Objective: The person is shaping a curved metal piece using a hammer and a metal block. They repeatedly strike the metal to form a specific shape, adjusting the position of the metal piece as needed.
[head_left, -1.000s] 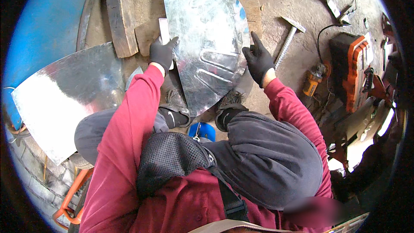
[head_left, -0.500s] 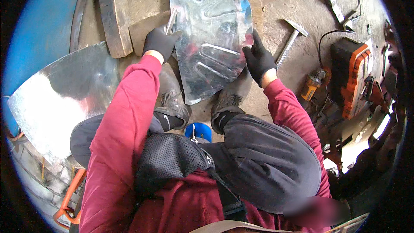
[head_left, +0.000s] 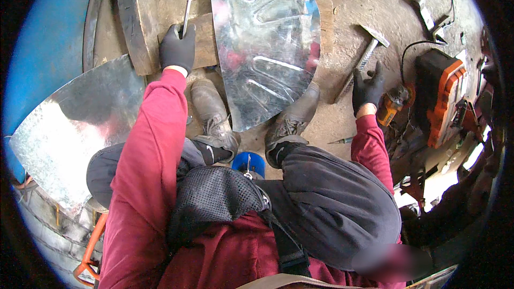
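My left hand (head_left: pixel 177 49), in a black glove, is closed round a slim steel chisel (head_left: pixel 187 12) that points away from me. It is beside a wooden board (head_left: pixel 204 40), left of a curved piece of shiny sheet metal (head_left: pixel 267 48). Raised or pressed V-shaped grooves mark this sheet, which lies over the board and partly over my right shoe. Away from the sheet, to its right, my gloved right hand (head_left: pixel 368 90) has its fingers apart and nothing visible in them. Close by its left side lies a hammer (head_left: pixel 368 52) on the concrete floor.
A second sheet of metal (head_left: pixel 80 123) rests at the left by a blue surface (head_left: pixel 48 37). A thick curved timber (head_left: pixel 138 21) lies at the far left. On the right are a yellow angle grinder (head_left: pixel 392 107), an orange-and-black toolbox (head_left: pixel 441 96) and a power strip (head_left: pixel 424 13) with cables.
My right hand has left the sheet's edge and moved right, to beside the hammer. My left hand has moved left off the sheet, with the chisel still in it.
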Action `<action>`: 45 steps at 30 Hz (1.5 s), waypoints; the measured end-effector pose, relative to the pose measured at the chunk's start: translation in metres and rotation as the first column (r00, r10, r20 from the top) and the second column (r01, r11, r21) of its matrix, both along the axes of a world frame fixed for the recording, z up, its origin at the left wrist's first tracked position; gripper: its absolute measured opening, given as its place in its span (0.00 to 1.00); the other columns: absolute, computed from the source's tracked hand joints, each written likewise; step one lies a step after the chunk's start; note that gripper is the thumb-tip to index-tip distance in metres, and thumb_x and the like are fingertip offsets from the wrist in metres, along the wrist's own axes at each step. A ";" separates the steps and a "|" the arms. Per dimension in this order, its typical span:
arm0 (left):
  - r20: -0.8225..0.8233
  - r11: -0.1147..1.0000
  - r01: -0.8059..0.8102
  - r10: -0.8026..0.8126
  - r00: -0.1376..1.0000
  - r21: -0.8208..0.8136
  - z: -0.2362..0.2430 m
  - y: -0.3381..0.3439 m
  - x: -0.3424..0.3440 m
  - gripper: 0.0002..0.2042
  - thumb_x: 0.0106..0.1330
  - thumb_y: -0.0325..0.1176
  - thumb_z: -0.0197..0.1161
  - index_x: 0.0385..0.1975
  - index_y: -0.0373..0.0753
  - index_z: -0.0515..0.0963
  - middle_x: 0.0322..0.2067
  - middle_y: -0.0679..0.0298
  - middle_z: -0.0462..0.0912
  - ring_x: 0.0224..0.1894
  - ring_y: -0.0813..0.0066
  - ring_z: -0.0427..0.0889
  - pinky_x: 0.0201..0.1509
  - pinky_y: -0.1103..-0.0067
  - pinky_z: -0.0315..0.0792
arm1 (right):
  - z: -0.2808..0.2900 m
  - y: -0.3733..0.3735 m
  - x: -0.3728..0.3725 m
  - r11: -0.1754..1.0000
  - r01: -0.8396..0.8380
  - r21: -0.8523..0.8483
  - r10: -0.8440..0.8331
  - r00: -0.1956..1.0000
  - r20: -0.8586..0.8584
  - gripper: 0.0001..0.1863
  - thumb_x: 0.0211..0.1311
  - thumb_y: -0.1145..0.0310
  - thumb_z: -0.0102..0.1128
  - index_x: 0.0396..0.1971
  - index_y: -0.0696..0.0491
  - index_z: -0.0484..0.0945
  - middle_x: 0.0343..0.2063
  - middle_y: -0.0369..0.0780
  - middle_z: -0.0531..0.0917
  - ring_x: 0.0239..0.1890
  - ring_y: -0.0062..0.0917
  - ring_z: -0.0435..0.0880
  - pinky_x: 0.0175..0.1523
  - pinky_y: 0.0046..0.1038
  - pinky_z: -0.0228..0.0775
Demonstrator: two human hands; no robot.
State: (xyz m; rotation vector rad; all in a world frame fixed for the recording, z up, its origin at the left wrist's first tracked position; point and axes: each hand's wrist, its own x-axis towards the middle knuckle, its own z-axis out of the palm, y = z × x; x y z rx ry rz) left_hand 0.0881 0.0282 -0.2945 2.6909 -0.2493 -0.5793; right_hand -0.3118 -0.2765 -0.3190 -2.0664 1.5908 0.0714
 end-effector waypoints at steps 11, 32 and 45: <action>0.145 0.979 0.198 -0.204 0.968 0.053 -0.018 0.011 -0.003 0.15 0.74 0.43 0.60 0.46 0.37 0.84 0.41 0.44 0.86 0.46 0.41 0.85 0.51 0.57 0.77 | -0.018 -0.001 -0.006 0.973 0.007 0.232 -0.017 0.999 0.039 0.38 0.62 0.68 0.66 0.73 0.55 0.65 0.51 0.54 0.82 0.51 0.44 0.83 0.57 0.40 0.76; -0.091 0.770 0.600 -0.628 0.773 -0.217 0.201 0.054 0.084 0.21 0.78 0.45 0.60 0.61 0.37 0.79 0.59 0.58 0.82 0.55 0.68 0.82 0.61 0.74 0.73 | 0.019 0.364 -0.332 0.905 0.271 0.328 -0.244 0.962 -0.122 0.17 0.72 0.58 0.53 0.48 0.54 0.80 0.49 0.54 0.82 0.55 0.51 0.81 0.60 0.47 0.74; -0.020 0.943 0.273 -0.282 0.959 -0.193 0.336 0.198 0.088 0.25 0.79 0.52 0.56 0.66 0.41 0.76 0.58 0.62 0.84 0.46 0.72 0.82 0.54 0.75 0.75 | -0.023 0.308 -0.333 0.964 0.252 -0.081 -0.250 0.968 0.025 0.24 0.73 0.61 0.56 0.67 0.46 0.75 0.63 0.51 0.78 0.63 0.51 0.77 0.67 0.47 0.71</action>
